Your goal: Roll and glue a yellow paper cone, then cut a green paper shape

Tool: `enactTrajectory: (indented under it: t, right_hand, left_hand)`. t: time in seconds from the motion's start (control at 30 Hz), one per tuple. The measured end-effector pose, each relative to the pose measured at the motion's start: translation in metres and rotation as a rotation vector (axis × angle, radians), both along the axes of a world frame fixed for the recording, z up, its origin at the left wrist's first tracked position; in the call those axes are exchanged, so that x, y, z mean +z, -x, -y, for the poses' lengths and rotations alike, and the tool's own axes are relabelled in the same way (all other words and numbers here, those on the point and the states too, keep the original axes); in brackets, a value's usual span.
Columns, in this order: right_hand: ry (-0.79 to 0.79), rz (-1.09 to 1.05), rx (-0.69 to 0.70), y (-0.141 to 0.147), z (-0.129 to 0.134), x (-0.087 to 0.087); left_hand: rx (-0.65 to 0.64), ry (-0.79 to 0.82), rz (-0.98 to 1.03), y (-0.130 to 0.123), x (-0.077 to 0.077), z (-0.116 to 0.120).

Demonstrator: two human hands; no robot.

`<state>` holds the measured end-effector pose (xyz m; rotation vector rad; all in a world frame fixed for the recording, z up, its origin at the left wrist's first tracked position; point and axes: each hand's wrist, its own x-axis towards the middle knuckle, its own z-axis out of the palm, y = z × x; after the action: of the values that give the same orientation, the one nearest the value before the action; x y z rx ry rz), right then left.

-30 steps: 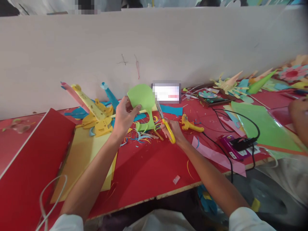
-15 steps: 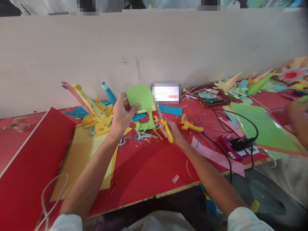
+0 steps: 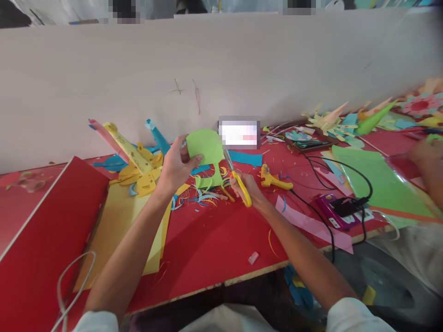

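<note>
My left hand (image 3: 178, 163) pinches a light green paper piece (image 3: 206, 145) by its left edge, thumb in front. The piece is rounded at the top, and a narrow green strip hangs from its lower right. My right hand (image 3: 246, 188) is closed around the yellow handles of a pair of scissors (image 3: 242, 186). Their metal blades point up and left, at the right edge of the green paper. Whether the blades are parted is hard to make out. Below the hands lie thin curled paper scraps (image 3: 204, 196) in blue, yellow and green.
A yellow glue gun (image 3: 275, 179) with a black cord lies right of the scissors. Beyond stands a lit screen (image 3: 240, 133). Paper cones (image 3: 128, 147) and yellow sheets (image 3: 129, 221) are at left. A purple box (image 3: 335, 212), pink strip (image 3: 311, 223) and another person's hand (image 3: 425, 159) are at right.
My left hand and the green paper have shifted slightly right and down, and the paper's outline has turned a little. The scissors stay at its right edge, almost unmoved.
</note>
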<state>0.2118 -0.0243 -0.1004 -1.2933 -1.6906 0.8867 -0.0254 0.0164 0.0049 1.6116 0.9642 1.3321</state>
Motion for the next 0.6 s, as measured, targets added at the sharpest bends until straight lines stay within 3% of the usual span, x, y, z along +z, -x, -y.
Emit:
enactTrajectory:
  t: [0.6]
  right_hand:
    - [0.052,-0.061,-0.037,0.0002,0.0042,0.0083]
  left_hand:
    - [0.088,-0.082,0.008,0.004,0.0096,0.0049]
